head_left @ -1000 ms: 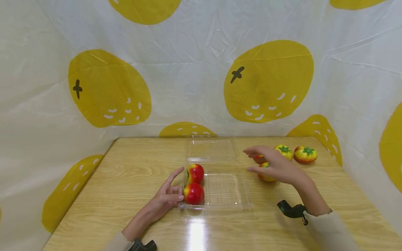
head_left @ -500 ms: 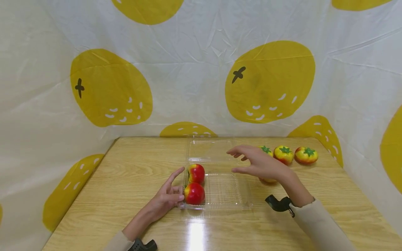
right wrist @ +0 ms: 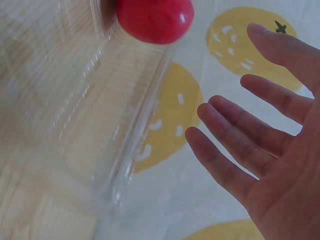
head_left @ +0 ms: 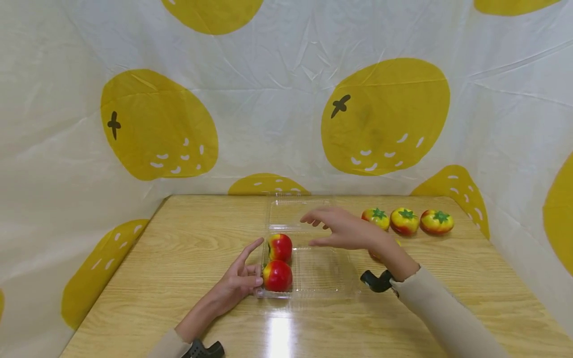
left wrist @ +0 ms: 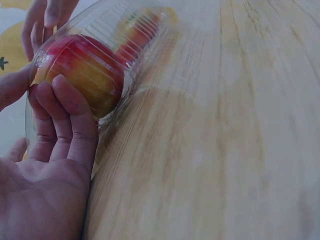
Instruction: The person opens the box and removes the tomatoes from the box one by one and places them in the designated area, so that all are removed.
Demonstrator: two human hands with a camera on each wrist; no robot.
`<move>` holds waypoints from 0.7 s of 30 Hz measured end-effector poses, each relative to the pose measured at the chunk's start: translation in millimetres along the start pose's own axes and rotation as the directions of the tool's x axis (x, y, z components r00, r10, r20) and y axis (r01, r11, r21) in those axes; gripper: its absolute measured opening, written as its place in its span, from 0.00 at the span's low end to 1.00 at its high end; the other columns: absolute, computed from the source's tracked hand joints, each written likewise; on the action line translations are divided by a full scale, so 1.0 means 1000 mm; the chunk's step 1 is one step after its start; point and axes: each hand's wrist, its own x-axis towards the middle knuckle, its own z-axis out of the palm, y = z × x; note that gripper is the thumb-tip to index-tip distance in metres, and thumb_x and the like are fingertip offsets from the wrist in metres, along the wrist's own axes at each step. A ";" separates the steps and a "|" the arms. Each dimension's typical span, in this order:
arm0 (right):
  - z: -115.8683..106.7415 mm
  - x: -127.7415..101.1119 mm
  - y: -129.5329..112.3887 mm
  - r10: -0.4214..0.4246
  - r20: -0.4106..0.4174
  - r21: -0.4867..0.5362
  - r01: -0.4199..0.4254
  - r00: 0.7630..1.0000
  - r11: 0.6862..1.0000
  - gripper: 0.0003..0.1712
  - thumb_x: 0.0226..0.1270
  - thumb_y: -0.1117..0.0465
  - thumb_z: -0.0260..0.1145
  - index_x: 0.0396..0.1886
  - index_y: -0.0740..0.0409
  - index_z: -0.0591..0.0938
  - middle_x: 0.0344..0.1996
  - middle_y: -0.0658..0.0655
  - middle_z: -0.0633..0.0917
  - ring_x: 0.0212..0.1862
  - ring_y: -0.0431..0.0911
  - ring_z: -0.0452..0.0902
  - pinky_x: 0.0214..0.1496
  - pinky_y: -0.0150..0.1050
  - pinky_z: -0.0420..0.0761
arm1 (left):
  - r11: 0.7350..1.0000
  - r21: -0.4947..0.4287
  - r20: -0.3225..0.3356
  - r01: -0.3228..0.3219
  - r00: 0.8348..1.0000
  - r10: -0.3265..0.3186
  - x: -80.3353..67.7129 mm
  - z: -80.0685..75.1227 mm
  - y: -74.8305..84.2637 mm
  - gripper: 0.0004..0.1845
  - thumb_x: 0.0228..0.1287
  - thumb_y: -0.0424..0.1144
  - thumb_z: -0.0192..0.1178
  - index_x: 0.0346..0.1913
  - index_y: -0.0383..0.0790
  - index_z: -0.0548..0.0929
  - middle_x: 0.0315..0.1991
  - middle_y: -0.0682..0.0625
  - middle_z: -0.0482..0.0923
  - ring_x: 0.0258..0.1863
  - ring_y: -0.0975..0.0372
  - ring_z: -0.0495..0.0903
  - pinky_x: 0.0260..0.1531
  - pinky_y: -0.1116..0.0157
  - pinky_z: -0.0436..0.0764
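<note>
A clear plastic clamshell container lies unfolded on the table, its lid toward the back. Along its left side sit two glossy red-and-yellow fruits, persimmon-like, one nearer fruit and one farther fruit. My left hand touches the outer left wall; in the left wrist view its fingers lie against the plastic beside a fruit. Over the container's back right part hovers my right hand, palm down with fingers spread. The right wrist view shows nothing in its grasp.
Three similar fruits with green leafy tops, among them the middle fruit, stand in a row at the back right. Another fruit is mostly hidden behind my right forearm. A white fruit-patterned cloth rises behind the wooden table.
My right hand has moved left, from beside the fruits at the right to over the container, staying empty. The left hand and the two fruits inside have not moved.
</note>
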 end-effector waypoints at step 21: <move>0.045 0.050 -0.016 -0.029 0.118 0.007 0.028 0.993 1.000 0.28 0.61 0.56 0.78 0.61 0.55 0.81 0.55 0.56 0.84 0.56 0.55 0.82 0.60 0.49 0.83 | 1.000 0.003 0.002 0.007 1.000 -0.007 -0.001 0.001 0.000 0.51 0.69 0.26 0.57 0.84 0.55 0.40 0.33 0.54 0.78 0.30 0.65 0.80 0.36 0.69 0.82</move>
